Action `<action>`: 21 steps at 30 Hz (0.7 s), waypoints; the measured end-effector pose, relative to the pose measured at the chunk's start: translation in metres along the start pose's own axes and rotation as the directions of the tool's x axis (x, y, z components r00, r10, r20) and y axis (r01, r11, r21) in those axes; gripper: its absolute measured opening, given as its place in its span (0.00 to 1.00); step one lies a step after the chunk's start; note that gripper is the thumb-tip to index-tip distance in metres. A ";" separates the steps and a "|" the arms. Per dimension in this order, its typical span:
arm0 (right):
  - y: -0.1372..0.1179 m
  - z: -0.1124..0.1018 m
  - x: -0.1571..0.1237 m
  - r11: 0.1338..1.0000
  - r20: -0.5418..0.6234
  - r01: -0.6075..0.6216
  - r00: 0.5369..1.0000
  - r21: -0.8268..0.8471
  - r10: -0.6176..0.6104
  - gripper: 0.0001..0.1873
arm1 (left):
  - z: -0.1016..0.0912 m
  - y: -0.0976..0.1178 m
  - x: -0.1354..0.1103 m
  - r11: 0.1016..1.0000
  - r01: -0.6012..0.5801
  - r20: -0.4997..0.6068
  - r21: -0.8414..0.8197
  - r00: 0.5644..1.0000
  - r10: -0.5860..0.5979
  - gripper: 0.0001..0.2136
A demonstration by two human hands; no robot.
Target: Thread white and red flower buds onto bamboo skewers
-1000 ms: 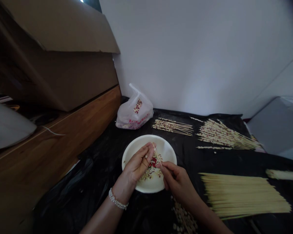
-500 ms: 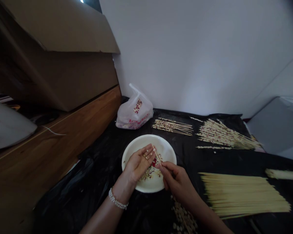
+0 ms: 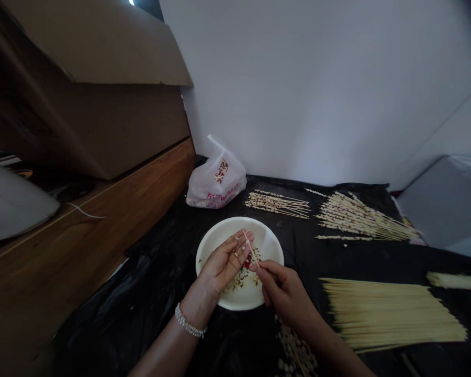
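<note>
**Risk notes: stick tip close to fingertips, small pieces loose**

Nearest the camera, loose pale pieces [image 3: 294,352] lie scattered on the black sheet [image 3: 157,267], just below the right wrist. Judgement: a forearm sweep would push them about or off the sheet.

Right hand [image 3: 283,291]: thumb and fingers pinched together on the lower part of a thin stick [image 3: 250,247], which slants up and left over the bowl [image 3: 216,236].

Left hand [image 3: 223,263]: half curled, fingertips at the stick's upper end, a few pale pieces on the fingers. Whether they are pinched or only resting cannot be told.

Judgement: the tip points at the left fingertips, so a hard push or a slip could prick the skin. A piece loosely held could drop, though the bowl sits directly below. A stick this thin could bend or snap under side load.

The mixed red and pale pieces [image 3: 240,277] in the bowl lie partly under both hands. A wrist pressing on the near rim could tip it.

Right of the bowl is a flat heap of bare sticks [image 3: 392,314], near the right elbow's path and easily fanned out. Farther back, loaded sticks [image 3: 279,203] lie in two groups. A knotted plastic bag [image 3: 216,184] sits by the wall, well apart.
</note>
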State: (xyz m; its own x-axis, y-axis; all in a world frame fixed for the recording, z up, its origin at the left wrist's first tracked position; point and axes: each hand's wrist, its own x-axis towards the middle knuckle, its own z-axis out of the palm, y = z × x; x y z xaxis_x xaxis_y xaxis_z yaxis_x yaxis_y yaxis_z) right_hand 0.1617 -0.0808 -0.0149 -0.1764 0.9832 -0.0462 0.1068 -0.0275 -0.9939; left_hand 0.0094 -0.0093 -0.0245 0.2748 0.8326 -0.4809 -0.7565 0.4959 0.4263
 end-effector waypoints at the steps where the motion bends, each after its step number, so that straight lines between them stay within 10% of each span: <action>1: 0.000 0.000 0.000 1.000 0.001 0.002 1.000 -0.002 -0.002 0.19 | -0.001 0.000 0.001 1.000 0.004 0.000 -0.007 1.000 -0.004 0.11; 21: -0.003 -0.001 0.000 0.996 0.035 -0.062 0.998 0.058 0.060 0.20 | 0.008 -0.001 -0.009 0.982 -0.123 -0.034 0.143 0.991 0.129 0.08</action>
State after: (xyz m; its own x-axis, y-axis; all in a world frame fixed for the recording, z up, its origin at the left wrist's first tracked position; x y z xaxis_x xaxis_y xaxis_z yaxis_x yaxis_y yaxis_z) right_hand 0.1624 -0.0806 -0.0121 -0.2034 0.9729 -0.1096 0.0606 -0.0992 -0.9932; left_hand 0.0123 -0.0153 -0.0142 0.1551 0.8807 -0.4475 -0.6917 0.4202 0.5873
